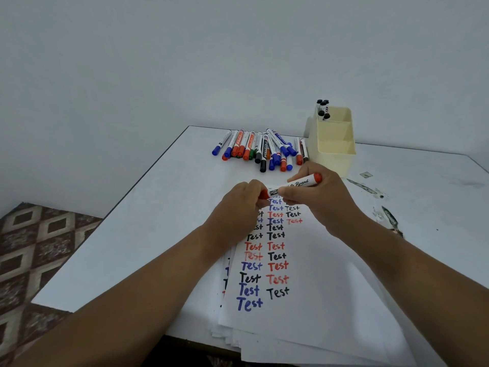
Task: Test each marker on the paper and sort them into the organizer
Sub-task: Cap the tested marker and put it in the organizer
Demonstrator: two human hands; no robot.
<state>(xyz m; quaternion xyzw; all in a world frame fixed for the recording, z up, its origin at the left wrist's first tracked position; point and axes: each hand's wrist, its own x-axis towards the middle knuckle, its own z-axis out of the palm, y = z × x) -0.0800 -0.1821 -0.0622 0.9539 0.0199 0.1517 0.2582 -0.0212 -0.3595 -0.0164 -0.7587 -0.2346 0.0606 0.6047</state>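
My right hand [315,197] grips the red marker [291,186] barrel, long axis left-right, while my left hand [243,202] fingers pinch its near-left cap

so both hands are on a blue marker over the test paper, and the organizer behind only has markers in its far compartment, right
Not quite: the marker is red, not blue. The head view shows an orange-red end at the right hand and an orange-red cap in the left hand. The rest holds: both hands grip it over the paper, and the organizer has markers only in its far compartment.
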